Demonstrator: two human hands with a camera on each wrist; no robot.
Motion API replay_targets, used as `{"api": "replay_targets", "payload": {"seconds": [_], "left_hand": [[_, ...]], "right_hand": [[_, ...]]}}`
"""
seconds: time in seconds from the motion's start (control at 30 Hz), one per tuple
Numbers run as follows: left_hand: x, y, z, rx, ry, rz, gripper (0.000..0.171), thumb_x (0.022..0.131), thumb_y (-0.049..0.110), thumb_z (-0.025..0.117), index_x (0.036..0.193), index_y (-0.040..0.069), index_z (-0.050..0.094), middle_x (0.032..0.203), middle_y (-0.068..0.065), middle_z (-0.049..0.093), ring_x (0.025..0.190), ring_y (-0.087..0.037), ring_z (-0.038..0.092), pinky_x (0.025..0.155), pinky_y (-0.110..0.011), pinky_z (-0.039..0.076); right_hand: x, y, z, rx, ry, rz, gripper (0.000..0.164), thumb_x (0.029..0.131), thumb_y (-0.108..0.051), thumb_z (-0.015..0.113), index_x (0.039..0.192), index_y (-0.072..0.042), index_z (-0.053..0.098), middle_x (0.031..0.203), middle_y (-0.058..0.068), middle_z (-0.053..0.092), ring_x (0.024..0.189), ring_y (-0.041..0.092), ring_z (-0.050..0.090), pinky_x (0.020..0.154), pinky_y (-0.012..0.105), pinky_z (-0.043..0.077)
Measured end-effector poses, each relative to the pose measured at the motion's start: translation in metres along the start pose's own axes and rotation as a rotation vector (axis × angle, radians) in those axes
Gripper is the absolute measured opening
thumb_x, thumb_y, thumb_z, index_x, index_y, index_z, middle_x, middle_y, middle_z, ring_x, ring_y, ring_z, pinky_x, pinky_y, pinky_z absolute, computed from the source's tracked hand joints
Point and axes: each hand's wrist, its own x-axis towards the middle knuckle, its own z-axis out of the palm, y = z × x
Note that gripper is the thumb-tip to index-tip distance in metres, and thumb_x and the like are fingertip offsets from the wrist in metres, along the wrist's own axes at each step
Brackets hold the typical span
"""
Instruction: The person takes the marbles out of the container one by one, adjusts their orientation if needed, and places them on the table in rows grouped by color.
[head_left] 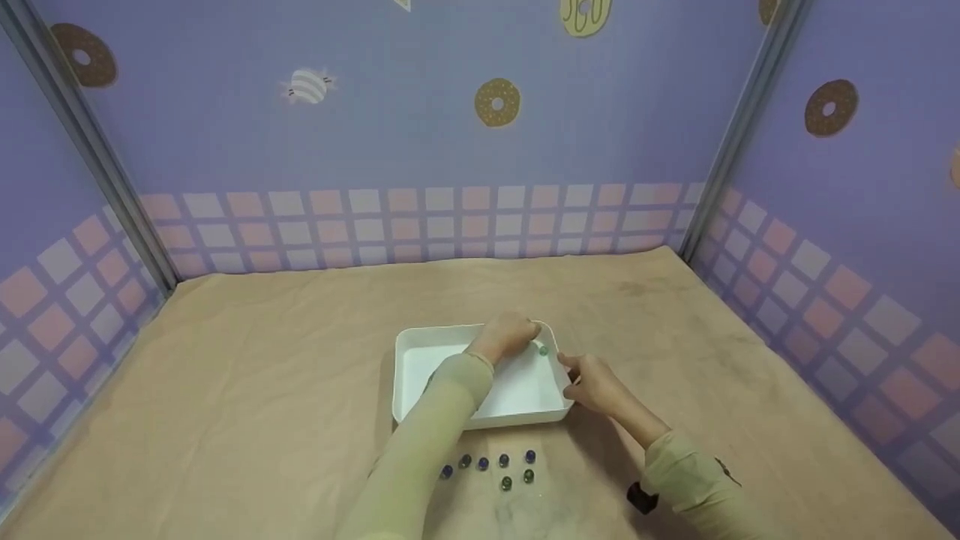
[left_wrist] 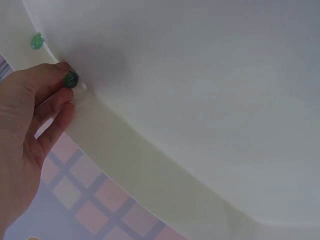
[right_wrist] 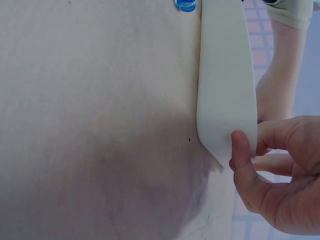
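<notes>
A white rectangular tray lies on the brown covering. My left hand reaches inside it to the far wall, near the far right corner. In the left wrist view, its thumb and fingertips pinch a dark green glass marble low against the wall. A lighter green marble lies close by along the same wall. My right hand holds the tray's right side. Seen from the right wrist, the thumb presses the outer wall at the near corner, while the other fingers are partly hidden behind the wall.
Several blue marbles and two dark green marbles lie in front of the tray. Brown covering spreads around it. A patterned wall rises at the back, with side walls left and right.
</notes>
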Motion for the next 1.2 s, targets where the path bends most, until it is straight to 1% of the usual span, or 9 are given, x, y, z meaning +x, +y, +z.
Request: {"api": "replay_targets", "payload": {"seconds": [0.1,0.23,0.3,0.37,0.53,0.67,0.87,1.07,1.2], "left_hand": [[-0.002,-0.001,0.001,-0.029,-0.008,-0.002,0.015,0.096,0.012,0.059,0.103,0.015,0.072,0.097,-0.003,0.075,0.072,-0.017,0.051,0.079,-0.031,0.055],[-0.004,-0.003,0.000,-0.065,0.006,0.000,0.010,0.093,0.014,0.064,0.097,0.015,0.073,0.095,-0.002,0.076,0.077,-0.017,0.061,0.080,-0.028,0.055],[-0.004,-0.003,0.000,-0.065,0.015,0.000,0.007,0.091,0.014,0.066,0.093,0.015,0.073,0.093,-0.001,0.076,0.079,-0.018,0.065,0.079,-0.027,0.055],[-0.005,-0.003,0.001,-0.063,0.011,0.005,0.007,0.090,0.013,0.067,0.092,0.015,0.074,0.093,0.000,0.077,0.080,-0.018,0.066,0.079,-0.027,0.056],[-0.005,-0.003,0.001,-0.070,-0.047,0.015,0.011,0.090,0.010,0.066,0.096,0.015,0.074,0.095,0.000,0.076,0.077,-0.016,0.060,0.081,-0.028,0.056],[-0.006,-0.004,-0.001,-0.078,-0.072,0.017,0.012,0.091,0.010,0.065,0.098,0.015,0.074,0.096,0.000,0.076,0.075,-0.014,0.056,0.082,-0.028,0.055],[-0.010,-0.008,-0.009,-0.109,-0.143,0.014,0.012,0.092,0.018,0.069,0.102,0.014,0.074,0.100,-0.001,0.075,0.079,-0.014,0.056,0.085,-0.028,0.055],[-0.013,-0.010,-0.013,-0.173,-0.152,0.015,0.011,0.091,0.018,0.071,0.099,0.011,0.073,0.099,-0.002,0.074,0.077,-0.013,0.051,0.081,-0.028,0.052],[-0.013,-0.010,-0.018,-0.190,-0.166,0.033,0.013,0.090,0.021,0.072,0.097,0.011,0.073,0.098,-0.001,0.074,0.079,-0.013,0.053,0.080,-0.029,0.051]], "right_hand": [[-0.001,0.000,0.000,0.005,-0.006,-0.011,0.062,0.079,0.012,0.061,0.139,0.012,0.047,0.099,0.025,0.072,0.074,0.017,0.061,0.058,0.026,0.050],[-0.002,0.001,-0.002,0.028,-0.013,-0.028,0.062,0.079,0.012,0.059,0.140,0.012,0.045,0.097,0.026,0.071,0.072,0.017,0.061,0.056,0.025,0.049],[-0.003,0.002,-0.002,0.039,-0.012,-0.032,0.063,0.078,0.013,0.058,0.140,0.012,0.045,0.097,0.027,0.071,0.071,0.017,0.060,0.056,0.025,0.048],[-0.002,0.002,-0.001,0.037,-0.011,-0.034,0.063,0.078,0.013,0.058,0.139,0.013,0.045,0.098,0.027,0.071,0.073,0.017,0.060,0.057,0.026,0.049],[-0.002,0.002,0.000,0.021,-0.003,-0.025,0.062,0.078,0.013,0.060,0.139,0.012,0.047,0.100,0.026,0.071,0.077,0.018,0.061,0.059,0.027,0.050],[-0.001,0.001,0.000,0.017,0.000,-0.013,0.062,0.079,0.013,0.060,0.140,0.011,0.047,0.101,0.025,0.071,0.076,0.017,0.060,0.058,0.027,0.049],[-0.001,-0.001,0.001,0.010,-0.007,0.006,0.063,0.079,0.013,0.060,0.140,0.010,0.046,0.101,0.025,0.071,0.074,0.016,0.058,0.057,0.026,0.048],[-0.001,-0.001,0.001,0.001,-0.004,-0.005,0.063,0.079,0.013,0.060,0.140,0.010,0.046,0.101,0.025,0.071,0.073,0.016,0.057,0.057,0.025,0.046],[-0.004,0.000,0.000,0.003,0.007,-0.031,0.062,0.078,0.014,0.059,0.139,0.012,0.046,0.101,0.027,0.071,0.074,0.017,0.061,0.056,0.024,0.047]]}}
